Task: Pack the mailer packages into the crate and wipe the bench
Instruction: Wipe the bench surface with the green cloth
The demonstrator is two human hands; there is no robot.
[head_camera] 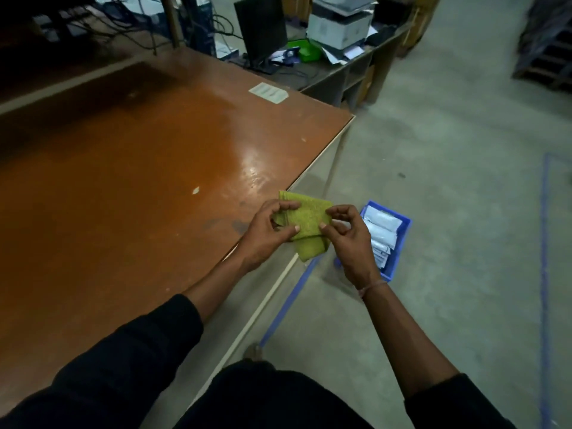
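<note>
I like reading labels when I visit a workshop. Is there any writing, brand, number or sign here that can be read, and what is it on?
None can be read.
Sticker on the bench: dark marks, too blurred.
Mailer packages in the blue crate: printed labels, too small.
Printer on the far desk: no legible brand.
Green cloth, pinched by the left hand and right hand: no text.
</note>
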